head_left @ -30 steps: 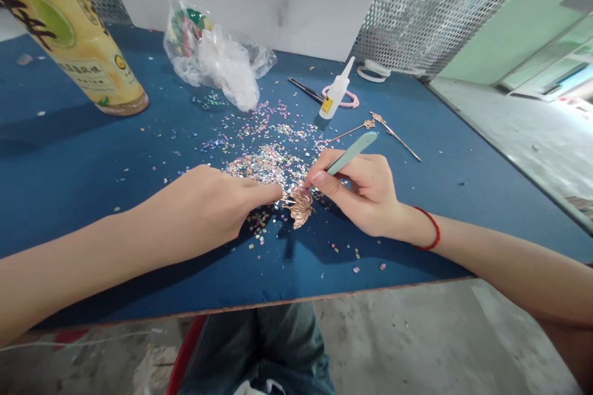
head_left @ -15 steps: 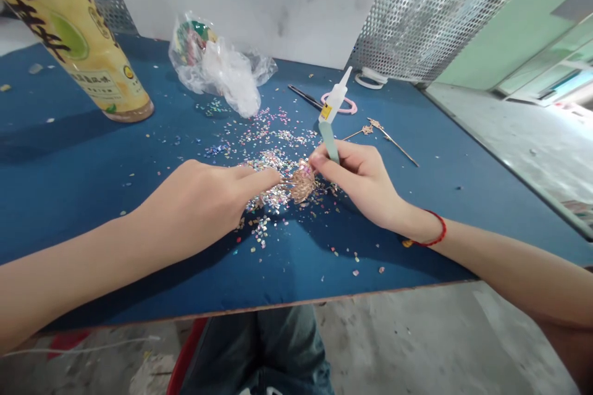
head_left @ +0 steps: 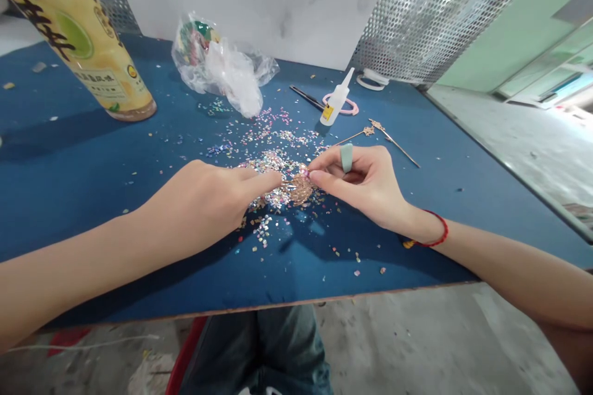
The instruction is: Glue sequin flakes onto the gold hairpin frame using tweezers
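As the left hand point(head_left: 206, 210) pinches the stem of a gold-coloured openwork metal ornament point(head_left: 302, 190), the right hand point(head_left: 359, 182), curled around a pale-green flat-handled tool point(head_left: 346, 158), meets its right edge; slackening could drop it among surrounding iridescent flakes point(head_left: 272, 161), overreaching could topple the white plastic bottle point(head_left: 336, 102) beyond it.

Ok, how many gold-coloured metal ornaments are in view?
3: the held ornament between the left hand and right hand, plus a left pin and a right pin lying beyond the right hand. Others may be hidden.
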Demonstrator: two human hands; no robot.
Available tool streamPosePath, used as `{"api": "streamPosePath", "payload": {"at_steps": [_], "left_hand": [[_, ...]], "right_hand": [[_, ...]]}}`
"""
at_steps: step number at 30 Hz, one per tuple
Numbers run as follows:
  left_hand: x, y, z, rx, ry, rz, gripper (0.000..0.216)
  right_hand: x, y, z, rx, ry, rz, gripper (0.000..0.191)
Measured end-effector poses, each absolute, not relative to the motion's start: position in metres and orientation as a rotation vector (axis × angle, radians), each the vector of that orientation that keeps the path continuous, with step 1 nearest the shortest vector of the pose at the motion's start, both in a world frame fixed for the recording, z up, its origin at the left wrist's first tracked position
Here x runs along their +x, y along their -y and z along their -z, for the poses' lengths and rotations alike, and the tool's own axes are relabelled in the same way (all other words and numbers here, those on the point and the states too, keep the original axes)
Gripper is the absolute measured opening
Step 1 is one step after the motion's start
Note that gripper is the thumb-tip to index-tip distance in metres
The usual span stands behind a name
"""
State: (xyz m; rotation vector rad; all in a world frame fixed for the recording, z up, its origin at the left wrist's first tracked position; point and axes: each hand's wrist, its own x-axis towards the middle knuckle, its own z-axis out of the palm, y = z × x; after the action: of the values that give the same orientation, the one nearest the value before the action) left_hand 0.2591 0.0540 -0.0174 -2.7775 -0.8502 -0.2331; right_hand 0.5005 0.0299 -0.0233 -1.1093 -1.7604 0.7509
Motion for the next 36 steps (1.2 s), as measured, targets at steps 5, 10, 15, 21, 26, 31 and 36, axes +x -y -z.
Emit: {"api": "streamPosePath", "payload": {"at_steps": [5, 10, 15, 21, 26, 31, 36], "left_hand": [[0.2606, -0.0533, 0.0179, -2.785, 0.869, 0.211, 0.049], [0.2605, -0.0527, 0.0164, -2.789, 0.851, 0.19, 0.052], [0.2603, -0.0523, 0.0161, -2.8, 0.841, 0.198, 0.055], [0.2585, -0.0565, 0.0188, -2.829, 0.854, 0.188, 0.052], [0.2576, -0.0575, 0.0196, -2.821, 0.867, 0.221, 0.049], [0.2592, -0.0546, 0.0186, -2.857, 0.847, 0.231, 0.052], [0.2606, -0.0525, 0.0172, -2.842, 0.878, 0.22, 0.049]], "right_hand": [[0.499, -0.0288, 0.0214, -1.098, 1.79, -0.709, 0.014], [0.4975, -0.029, 0.0197, -1.087, 1.806, -0.657, 0.014], [0.4968, -0.029, 0.0207, -1.085, 1.825, -0.609, 0.015], [0.5002, -0.0298, 0.0206, -1.091, 1.824, -0.621, 0.027], [0.5009, -0.0304, 0.0206, -1.055, 1.799, -0.673, 0.025], [0.4981, -0.0297, 0.0211, -1.063, 1.795, -0.709, 0.012], [0.4986, -0.03, 0.021, -1.095, 1.811, -0.676, 0.013]]}}
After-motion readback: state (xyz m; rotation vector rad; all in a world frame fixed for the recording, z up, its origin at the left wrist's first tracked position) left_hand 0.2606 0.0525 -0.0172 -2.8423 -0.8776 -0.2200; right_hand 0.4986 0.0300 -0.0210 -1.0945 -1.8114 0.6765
